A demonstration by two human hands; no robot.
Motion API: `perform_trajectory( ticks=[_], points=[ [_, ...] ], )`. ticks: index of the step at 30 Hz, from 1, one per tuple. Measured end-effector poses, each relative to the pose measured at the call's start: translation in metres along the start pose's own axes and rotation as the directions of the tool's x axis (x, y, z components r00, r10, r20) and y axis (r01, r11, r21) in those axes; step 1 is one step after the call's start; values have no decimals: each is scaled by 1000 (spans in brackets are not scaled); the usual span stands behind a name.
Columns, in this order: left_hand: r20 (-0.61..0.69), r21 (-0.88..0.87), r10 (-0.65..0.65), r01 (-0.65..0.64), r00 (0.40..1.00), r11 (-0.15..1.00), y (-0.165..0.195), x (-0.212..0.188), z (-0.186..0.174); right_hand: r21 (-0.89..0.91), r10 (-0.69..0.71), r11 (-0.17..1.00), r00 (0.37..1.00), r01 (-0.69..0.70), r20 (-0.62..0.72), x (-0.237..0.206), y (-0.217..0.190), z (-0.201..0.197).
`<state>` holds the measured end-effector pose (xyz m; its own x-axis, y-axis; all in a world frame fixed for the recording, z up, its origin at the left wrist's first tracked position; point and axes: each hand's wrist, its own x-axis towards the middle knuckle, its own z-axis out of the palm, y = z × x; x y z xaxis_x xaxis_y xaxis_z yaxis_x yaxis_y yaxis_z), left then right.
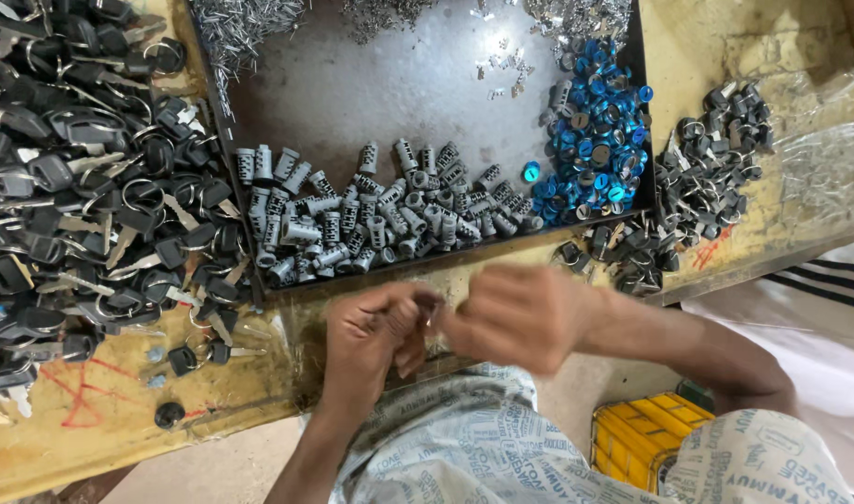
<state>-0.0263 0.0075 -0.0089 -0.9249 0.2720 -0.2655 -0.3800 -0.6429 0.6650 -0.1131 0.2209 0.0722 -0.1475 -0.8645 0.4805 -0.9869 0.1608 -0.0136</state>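
Both hands — left hand, right hand — pinch something small and blurred between them, near the silver lock cylinders.

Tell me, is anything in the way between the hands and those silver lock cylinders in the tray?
Nothing visible blocks them. The left hand and right hand sit together just below the tray edge, with the silver lock cylinders heaped right behind that low rim.

Worn yellow workbench; grey concrete floor; yellow plastic crate below.
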Motion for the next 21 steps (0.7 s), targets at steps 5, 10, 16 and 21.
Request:
perform_trajectory(
  ticks=[5, 10, 16, 21],
  points=[
    [96, -106, 123, -113, 988, 988, 3, -2, 0, 70, -54, 996, 997, 58, -49, 3, 1, -1],
    [-164, 199, 342, -309, 925, 930, -8, -2, 4, 103, 369, 923, 929, -371, 43, 19, 60, 8],
    [-170, 496, 370, -246, 913, 833, -19, -3, 11, -69, 661, 750, 748, -658, 57, 7, 134, 40],
    [-106, 584, 369, -242, 923, 774, -15, -1, 15, -154, 600, 794, 799, -588, 45, 16, 135, 46]
  ],
)
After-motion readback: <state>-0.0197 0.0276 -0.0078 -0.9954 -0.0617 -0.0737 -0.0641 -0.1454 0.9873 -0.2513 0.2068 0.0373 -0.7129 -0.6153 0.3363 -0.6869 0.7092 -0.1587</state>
